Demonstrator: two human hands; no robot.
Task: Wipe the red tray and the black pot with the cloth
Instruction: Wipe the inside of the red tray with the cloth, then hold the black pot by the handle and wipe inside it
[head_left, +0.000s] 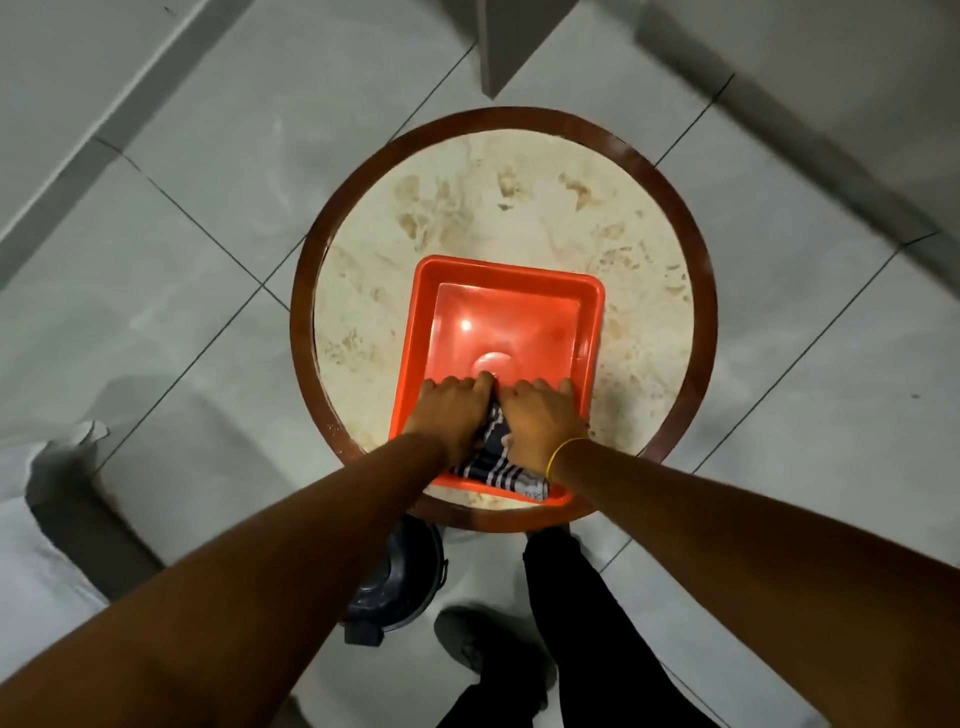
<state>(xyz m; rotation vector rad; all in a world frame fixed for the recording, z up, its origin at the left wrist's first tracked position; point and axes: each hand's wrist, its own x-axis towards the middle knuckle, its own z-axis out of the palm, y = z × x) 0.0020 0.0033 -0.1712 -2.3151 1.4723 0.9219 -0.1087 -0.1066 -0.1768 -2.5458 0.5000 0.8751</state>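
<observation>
Head view, looking straight down: a rectangular red plastic tray (498, 332) rests on the near half of a round bench (519, 208) with a mottled cream stone top and a dark red-brown rim. Both hands lie palm-down, side by side, inside the near end of the tray, pressing a dark cloth with pale stripes (493, 460) against its floor. The left hand (452, 410) and the right hand (543, 415) have their fingers extended flat over the cloth rather than curled around it; a thin yellow band (563, 453) circles the right wrist. A round black pot (400, 582) sits on the grey tiled floor (208, 260) beneath the bench's near edge, partly hidden. No legible writing appears anywhere.
</observation>
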